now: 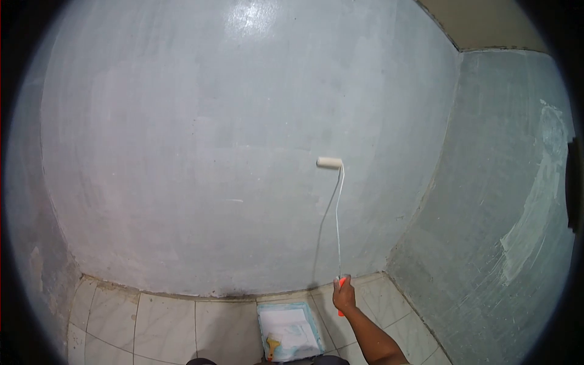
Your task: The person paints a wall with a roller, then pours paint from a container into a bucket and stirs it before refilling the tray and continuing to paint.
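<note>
My right hand [344,295] is wrapped round the orange handle of a paint roller [339,225], with the arm reaching up from the lower right. Its long thin wire frame rises to a small cream roller sleeve [330,163], which lies against the grey-white wall [201,134]. On the floor to the left of this hand sits a paint tray [313,322] with a blue-stained rim and white paint inside. A paintbrush [272,345] with a yellowish handle rests in the tray's near left part. My left hand is outside the picture.
Pale tiles [164,322] cover the floor up to the wall's foot. A grey side wall [486,201] with a rough whitish patch [529,225] stands on the right. Another wall [27,225] closes in on the left. A dark object [572,185] juts in at the far right.
</note>
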The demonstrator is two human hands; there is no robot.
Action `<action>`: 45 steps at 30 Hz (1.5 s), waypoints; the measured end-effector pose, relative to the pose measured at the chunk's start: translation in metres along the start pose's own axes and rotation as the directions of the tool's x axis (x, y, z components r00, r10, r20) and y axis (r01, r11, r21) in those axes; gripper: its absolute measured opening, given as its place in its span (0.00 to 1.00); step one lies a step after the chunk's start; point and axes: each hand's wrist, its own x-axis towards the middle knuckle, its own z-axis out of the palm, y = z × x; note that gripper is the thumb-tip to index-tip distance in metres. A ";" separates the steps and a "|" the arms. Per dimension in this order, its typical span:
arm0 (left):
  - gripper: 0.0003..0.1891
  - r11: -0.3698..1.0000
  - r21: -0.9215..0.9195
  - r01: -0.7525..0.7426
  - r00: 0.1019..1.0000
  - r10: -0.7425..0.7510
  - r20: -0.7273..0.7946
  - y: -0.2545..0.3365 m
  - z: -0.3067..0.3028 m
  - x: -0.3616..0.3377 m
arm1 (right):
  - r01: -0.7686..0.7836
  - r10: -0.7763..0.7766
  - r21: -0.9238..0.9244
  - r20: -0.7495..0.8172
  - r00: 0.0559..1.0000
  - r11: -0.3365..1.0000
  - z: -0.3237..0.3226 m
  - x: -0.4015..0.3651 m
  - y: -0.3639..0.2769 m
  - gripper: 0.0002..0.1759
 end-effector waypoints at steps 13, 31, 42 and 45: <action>0.27 0.992 0.006 0.125 0.992 -0.125 0.008 0.008 -0.015 -0.034 | -0.163 0.169 -0.061 0.104 0.980 0.985 0.048 -0.071 0.047 0.25; 0.28 0.998 0.033 0.048 0.998 -0.047 -0.032 -0.020 0.000 -0.018 | -0.229 0.231 0.029 -0.091 0.969 0.973 0.010 -0.031 0.114 0.22; 0.28 0.999 0.025 0.042 0.999 -0.042 -0.003 -0.015 0.005 -0.009 | -0.245 0.253 -0.146 0.035 0.967 0.958 -0.011 -0.049 0.160 0.22; 0.28 0.997 0.028 0.066 0.998 -0.066 0.006 -0.008 0.004 -0.006 | -0.178 0.179 -0.026 0.034 0.983 0.984 -0.009 -0.021 0.130 0.22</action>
